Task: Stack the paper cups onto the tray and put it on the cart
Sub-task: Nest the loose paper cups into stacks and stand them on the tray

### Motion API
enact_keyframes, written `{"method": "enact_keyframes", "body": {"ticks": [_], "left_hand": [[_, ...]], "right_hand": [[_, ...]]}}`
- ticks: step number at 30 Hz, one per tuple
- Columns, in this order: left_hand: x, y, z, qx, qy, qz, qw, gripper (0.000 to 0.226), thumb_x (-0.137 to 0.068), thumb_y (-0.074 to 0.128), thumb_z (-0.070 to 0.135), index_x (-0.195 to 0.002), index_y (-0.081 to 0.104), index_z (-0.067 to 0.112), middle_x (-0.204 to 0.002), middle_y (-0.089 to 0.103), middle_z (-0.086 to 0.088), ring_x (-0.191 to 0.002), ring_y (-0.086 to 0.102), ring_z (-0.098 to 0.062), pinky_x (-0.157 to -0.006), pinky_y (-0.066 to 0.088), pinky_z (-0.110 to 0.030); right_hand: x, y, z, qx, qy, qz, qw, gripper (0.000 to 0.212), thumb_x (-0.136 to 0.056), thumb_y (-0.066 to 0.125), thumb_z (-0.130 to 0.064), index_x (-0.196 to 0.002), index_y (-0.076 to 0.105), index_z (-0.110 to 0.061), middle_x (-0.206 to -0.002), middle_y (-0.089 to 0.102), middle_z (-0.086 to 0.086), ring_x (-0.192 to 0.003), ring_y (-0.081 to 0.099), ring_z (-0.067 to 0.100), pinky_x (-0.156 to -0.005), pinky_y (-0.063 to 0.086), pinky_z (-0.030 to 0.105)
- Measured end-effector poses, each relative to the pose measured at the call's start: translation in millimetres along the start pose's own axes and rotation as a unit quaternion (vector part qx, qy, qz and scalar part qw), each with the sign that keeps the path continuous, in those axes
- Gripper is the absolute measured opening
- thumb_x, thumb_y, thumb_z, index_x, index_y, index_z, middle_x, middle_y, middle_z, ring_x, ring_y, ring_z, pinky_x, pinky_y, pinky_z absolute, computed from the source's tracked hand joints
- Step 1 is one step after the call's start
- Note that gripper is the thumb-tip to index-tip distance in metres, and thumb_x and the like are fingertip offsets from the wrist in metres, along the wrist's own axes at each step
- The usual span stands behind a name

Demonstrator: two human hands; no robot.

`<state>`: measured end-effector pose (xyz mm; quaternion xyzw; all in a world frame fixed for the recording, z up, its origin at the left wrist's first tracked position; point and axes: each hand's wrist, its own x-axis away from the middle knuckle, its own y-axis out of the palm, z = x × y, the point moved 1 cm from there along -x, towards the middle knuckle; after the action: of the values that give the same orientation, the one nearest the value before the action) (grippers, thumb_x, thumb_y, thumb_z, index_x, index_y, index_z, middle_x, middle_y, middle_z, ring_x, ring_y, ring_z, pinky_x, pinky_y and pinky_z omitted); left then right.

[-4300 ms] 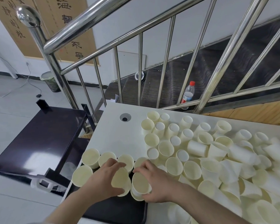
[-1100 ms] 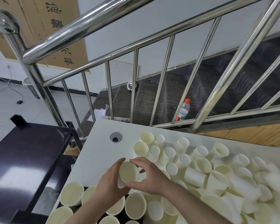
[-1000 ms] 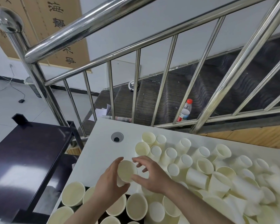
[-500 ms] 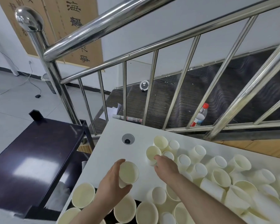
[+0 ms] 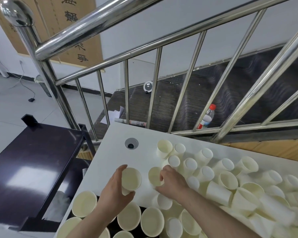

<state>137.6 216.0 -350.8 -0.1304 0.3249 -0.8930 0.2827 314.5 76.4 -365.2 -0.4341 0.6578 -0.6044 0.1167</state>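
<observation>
My left hand (image 5: 116, 191) grips a cream paper cup (image 5: 131, 178), mouth up, above the white table (image 5: 113, 157). My right hand (image 5: 170, 182) holds a second cup (image 5: 154, 176) just to its right, fingers curled over the rim. Several upright cups (image 5: 84, 204) stand on the black tray (image 5: 116, 229) at the bottom edge, mostly hidden under my arms. A big heap of loose cups (image 5: 230, 179), some upside down or lying on their sides, covers the right of the table. The dark cart (image 5: 33, 157) stands left of the table.
A steel stair railing (image 5: 127, 93) rises behind the table. A cable hole (image 5: 131, 143) sits in the tabletop near its far left. A plastic bottle (image 5: 207, 116) and a rolled paper (image 5: 130, 121) lie on the stairs beyond.
My right hand reached to the heap, took a cup and drew it back toward the left hand, which still holds its cup. The camera view shifted slightly.
</observation>
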Motion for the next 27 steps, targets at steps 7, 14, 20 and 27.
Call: {"method": "enact_keyframes", "body": {"ticks": [7, 14, 20, 27], "left_hand": [[6.9, -12.0, 5.3, 0.010, 0.005, 0.024, 1.000, 0.074, -0.070, 0.075, 0.019, -0.132, 0.035, 0.028, -0.122, 0.040, 0.015, -0.101, 0.052, -0.007, -0.076, 0.040, -0.017], [20.5, -28.2, -5.0, 0.034, 0.001, 0.071, 0.997, 0.074, -0.063, 0.074, 0.031, -0.129, 0.038, 0.027, -0.115, 0.041, 0.016, -0.105, 0.044, -0.002, -0.081, 0.036, -0.018], [36.1, -49.3, -16.2, 0.034, -0.024, 0.119, 0.992, 0.075, -0.067, 0.080, 0.017, -0.130, 0.041, 0.024, -0.120, 0.043, 0.014, -0.112, 0.044, -0.008, -0.084, 0.039, -0.024], [49.0, -66.7, -26.9, 0.036, -0.057, 0.144, 0.987, 0.074, -0.071, 0.077, 0.018, -0.133, 0.039, 0.030, -0.119, 0.044, 0.014, -0.110, 0.043, -0.007, -0.086, 0.038, -0.029]], "right_hand": [[-2.7, 1.9, -11.1, 0.000, -0.039, 0.019, 0.999, 0.049, -0.081, 0.067, -0.041, -0.118, 0.045, -0.017, -0.134, 0.036, -0.007, -0.121, 0.040, 0.017, -0.080, 0.045, 0.030], [1.2, 2.4, -25.0, -0.056, -0.054, 0.050, 0.996, 0.050, -0.081, 0.063, -0.026, -0.126, 0.041, -0.021, -0.132, 0.040, -0.011, -0.120, 0.040, 0.015, -0.087, 0.046, 0.028], [24.7, -10.4, -57.1, -0.142, -0.133, 0.083, 0.977, 0.072, -0.080, 0.064, -0.024, -0.144, 0.031, -0.024, -0.144, 0.035, -0.012, -0.131, 0.032, 0.011, -0.103, 0.036, 0.024], [50.5, -13.3, -95.0, -0.169, -0.198, 0.099, 0.960, 0.079, -0.081, 0.070, -0.036, -0.148, 0.031, -0.021, -0.144, 0.035, -0.009, -0.132, 0.030, 0.009, -0.106, 0.031, 0.019]]}}
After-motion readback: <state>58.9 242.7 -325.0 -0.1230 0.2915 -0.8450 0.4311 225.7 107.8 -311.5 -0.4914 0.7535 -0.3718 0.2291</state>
